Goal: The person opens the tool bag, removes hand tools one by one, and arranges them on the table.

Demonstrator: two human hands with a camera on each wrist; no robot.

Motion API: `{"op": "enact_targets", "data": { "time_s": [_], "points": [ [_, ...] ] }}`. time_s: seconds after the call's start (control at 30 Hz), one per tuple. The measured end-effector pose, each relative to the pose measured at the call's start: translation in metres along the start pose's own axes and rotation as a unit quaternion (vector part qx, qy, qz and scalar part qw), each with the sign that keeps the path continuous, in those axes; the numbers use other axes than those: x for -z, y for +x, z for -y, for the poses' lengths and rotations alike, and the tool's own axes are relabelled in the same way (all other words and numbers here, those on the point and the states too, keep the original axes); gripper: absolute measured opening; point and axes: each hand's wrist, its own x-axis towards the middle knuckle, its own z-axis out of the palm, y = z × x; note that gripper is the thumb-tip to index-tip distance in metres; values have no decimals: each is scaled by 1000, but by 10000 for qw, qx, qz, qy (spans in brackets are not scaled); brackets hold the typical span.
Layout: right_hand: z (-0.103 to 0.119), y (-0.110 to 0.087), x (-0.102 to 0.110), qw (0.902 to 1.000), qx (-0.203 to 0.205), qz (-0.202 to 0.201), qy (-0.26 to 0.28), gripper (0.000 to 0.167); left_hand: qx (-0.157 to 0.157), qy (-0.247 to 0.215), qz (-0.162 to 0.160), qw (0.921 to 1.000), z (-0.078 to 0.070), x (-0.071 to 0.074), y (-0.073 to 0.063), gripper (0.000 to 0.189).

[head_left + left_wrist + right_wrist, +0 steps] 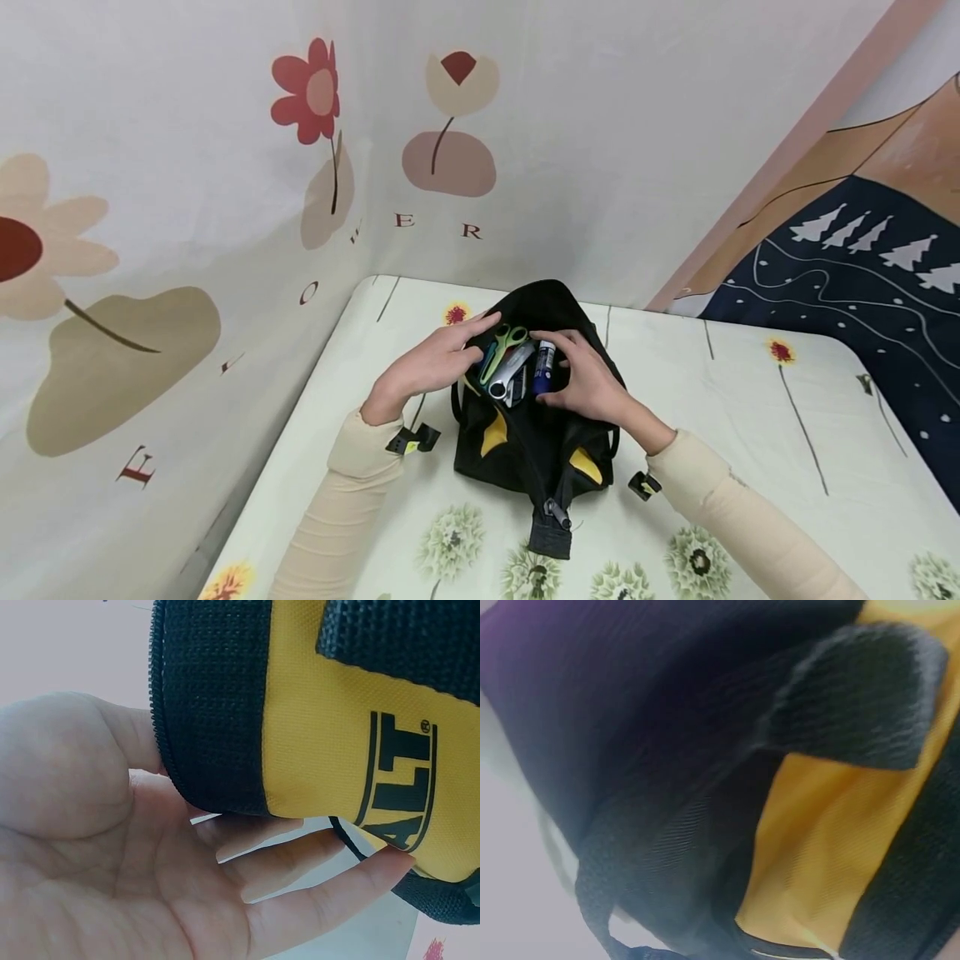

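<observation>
A black and yellow tool bag (491,454) lies unzipped on the table. In its mouth are green-handled scissors (504,348), a silver metal tool (512,367) and a blue glue stick (543,371). My right hand (588,379) reaches into the opening and grips the glue stick, index finger by its top end and thumb by its lower end. At the left rim, my left hand (435,354) rests with straight fingers against the bag. The left wrist view shows its palm (112,847) beside the zipper edge, the thumb tip hidden behind it. In the right wrist view the bag's side (817,847) hides the right fingers.
A flower-print cloth (697,433) covers the table. Printed fabric walls (600,150) rise behind and to the left. The bag's zipper end (551,533) points toward me, and webbing straps hang at its sides.
</observation>
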Motion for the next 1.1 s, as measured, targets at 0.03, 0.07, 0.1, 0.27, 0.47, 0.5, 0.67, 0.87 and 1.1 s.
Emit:
{"op": "enact_targets", "data": {
  "time_s": [0.03, 0.07, 0.1, 0.27, 0.47, 0.5, 0.67, 0.87, 1.1],
  "points": [
    [2, -1, 1, 10000, 34, -12, 26, 95, -3, -7, 0, 10000, 0, 0, 0, 67],
    [4, -2, 2, 10000, 66, -14, 55, 95, -7, -14, 1, 10000, 0, 0, 0, 67],
    [5, -3, 3, 9999, 116, -11, 89, 95, -10, -14, -2, 10000, 0, 0, 0, 67],
    [11, -8, 7, 9987, 434, 27, 268, 97, -14, -16, -1, 10000, 1, -1, 0, 67],
    [21, -13, 14, 9968, 661, -84, 441, 98, -14, -29, -3, 10000, -1, -1, 0, 67],
    [22, -13, 15, 9964, 676, -110, 498, 99, -15, -34, -1, 10000, -1, -1, 0, 67],
    [25, -17, 19, 9951, 652, -235, 700, 99, -23, -38, 12, 10000, 0, -2, 1, 67],
    [27, -20, 23, 9952, 617, -350, 669, 98, -27, -51, 2, 10000, 1, -2, 0, 66],
    [27, -24, 33, 9911, 770, -656, 865, 98, -39, -50, -26, 10000, 1, -2, 0, 67]
  ]
}}
